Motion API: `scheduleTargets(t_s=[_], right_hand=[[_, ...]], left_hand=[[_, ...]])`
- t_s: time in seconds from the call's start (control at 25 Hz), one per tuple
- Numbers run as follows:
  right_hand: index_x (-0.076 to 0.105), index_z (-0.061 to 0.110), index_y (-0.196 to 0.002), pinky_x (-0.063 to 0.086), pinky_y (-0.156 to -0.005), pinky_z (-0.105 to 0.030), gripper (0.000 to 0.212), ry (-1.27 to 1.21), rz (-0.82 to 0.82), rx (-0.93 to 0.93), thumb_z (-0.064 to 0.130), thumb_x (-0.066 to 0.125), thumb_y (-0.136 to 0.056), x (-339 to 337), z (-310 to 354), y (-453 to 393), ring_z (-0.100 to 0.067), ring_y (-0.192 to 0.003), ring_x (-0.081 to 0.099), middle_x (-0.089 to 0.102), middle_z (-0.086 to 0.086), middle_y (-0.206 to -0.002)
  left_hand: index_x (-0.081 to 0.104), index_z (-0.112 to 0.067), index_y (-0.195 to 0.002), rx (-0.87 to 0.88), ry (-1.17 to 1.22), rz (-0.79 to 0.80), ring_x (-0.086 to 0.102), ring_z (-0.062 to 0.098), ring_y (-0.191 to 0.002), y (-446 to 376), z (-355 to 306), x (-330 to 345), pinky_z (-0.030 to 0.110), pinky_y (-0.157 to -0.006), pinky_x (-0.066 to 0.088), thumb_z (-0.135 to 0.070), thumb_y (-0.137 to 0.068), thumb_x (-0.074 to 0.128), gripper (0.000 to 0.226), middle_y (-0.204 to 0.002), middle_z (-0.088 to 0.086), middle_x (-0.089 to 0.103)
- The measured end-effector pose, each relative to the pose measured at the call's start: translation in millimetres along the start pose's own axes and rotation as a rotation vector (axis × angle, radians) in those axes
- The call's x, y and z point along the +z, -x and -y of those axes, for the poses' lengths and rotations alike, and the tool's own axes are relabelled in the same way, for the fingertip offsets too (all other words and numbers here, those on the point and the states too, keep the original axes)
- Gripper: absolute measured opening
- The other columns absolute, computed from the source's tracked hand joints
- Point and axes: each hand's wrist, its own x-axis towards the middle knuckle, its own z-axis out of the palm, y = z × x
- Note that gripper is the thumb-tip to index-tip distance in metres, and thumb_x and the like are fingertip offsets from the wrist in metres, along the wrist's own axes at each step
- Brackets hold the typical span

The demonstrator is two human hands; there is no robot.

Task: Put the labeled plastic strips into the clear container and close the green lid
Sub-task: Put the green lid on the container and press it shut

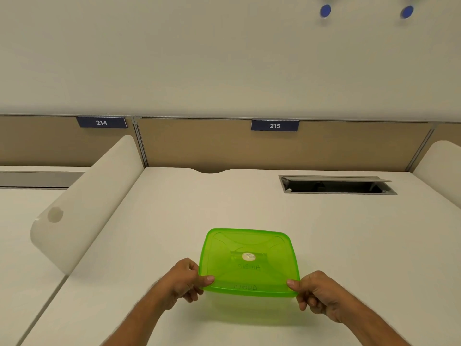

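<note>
**Both hands on the green lid**

We see the green lid lying over the clear container near the front of the white worktop. Our left hand pinches the lid's near left corner, thumb on top; our right hand pinches the near right corner likewise. Each grip is clenched on the lid. Faint handwriting shows through the green plastic. Labels 214 and 215 sit on the partition behind.

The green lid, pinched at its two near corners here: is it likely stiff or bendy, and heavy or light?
The green lid looks thin and translucent, so probably light. The left hand and right hand hold it by thumb and fingertips alone, which suggests little weight. It shows no sag between the hands, so it seems fairly stiff, though thin plastic may flex if pressed.
</note>
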Motion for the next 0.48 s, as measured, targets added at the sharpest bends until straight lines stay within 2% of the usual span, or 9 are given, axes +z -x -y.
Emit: scheduleTargets(t_s=[0.12,0.2,0.28,0.36,0.4,0.44,0.48], right_hand=[[0.066,0.004,-0.062,0.029,-0.042,-0.02,0.054,0.111,0.064,0.02,0.052,0.087,-0.05,-5,7,7,-0.014,-0.04,0.042,0.068,-0.022,-0.065],[0.069,0.003,-0.07,0.035,-0.043,-0.021,0.065,0.256,0.044,0.02,0.063,0.084,-0.05,-8,16,11,-0.016,-0.043,0.051,0.072,-0.019,-0.069],[0.069,0.006,-0.069,0.042,-0.045,-0.022,0.07,0.434,-0.164,-0.061,0.074,0.077,-0.053,-5,25,12,-0.017,-0.047,0.058,0.073,-0.01,-0.066],[0.065,0.018,-0.072,0.049,-0.056,-0.028,0.066,0.692,-0.525,-0.248,0.083,0.061,-0.062,3,32,9,-0.015,-0.063,0.063,0.069,0.004,-0.071],[0.062,0.023,-0.08,0.05,-0.065,-0.031,0.061,0.801,-0.663,-0.381,0.082,0.055,-0.067,10,34,7,-0.015,-0.076,0.063,0.065,0.008,-0.08],[0.062,0.027,-0.091,0.05,-0.076,-0.033,0.055,0.85,-0.711,-0.518,0.078,0.053,-0.073,19,35,4,-0.016,-0.091,0.061,0.063,0.008,-0.092],[0.061,0.025,-0.108,0.048,-0.09,-0.035,0.056,0.881,-0.682,-0.615,0.072,0.053,-0.079,30,36,0,-0.019,-0.108,0.057,0.062,0.004,-0.109]], left_hand=[[0.045,-0.008,-0.097,-0.038,-0.065,0.017,0.058,0.02,-0.048,2,-4,-4,0.027,-0.05,0.047,-0.026,-0.069,0.089,0.055,-0.065,0.013,0.069],[0.045,-0.012,-0.108,-0.046,-0.192,0.005,0.063,0.018,-0.058,3,-9,-8,0.026,-0.057,0.048,-0.037,-0.064,0.091,0.068,-0.081,0.013,0.072],[0.041,-0.02,-0.124,0.058,-0.363,-0.092,0.065,0.018,-0.084,3,-15,-7,0.028,-0.069,0.049,-0.045,-0.058,0.092,0.087,-0.11,0.01,0.067],[0.035,-0.024,-0.138,0.306,-0.526,-0.232,0.053,0.02,-0.117,2,-20,1,0.032,-0.093,0.046,-0.054,-0.059,0.087,0.099,-0.133,0.001,0.05],[0.034,-0.024,-0.142,0.453,-0.605,-0.292,0.045,0.019,-0.127,2,-23,9,0.033,-0.103,0.04,-0.059,-0.064,0.082,0.098,-0.14,-0.003,0.045],[0.035,-0.024,-0.144,0.581,-0.677,-0.342,0.04,0.019,-0.134,0,-25,18,0.032,-0.11,0.033,-0.062,-0.069,0.076,0.093,-0.145,-0.005,0.041],[0.035,-0.022,-0.146,0.669,-0.743,-0.376,0.034,0.019,-0.14,-4,-27,26,0.032,-0.115,0.026,-0.064,-0.075,0.069,0.089,-0.151,-0.004,0.037]])
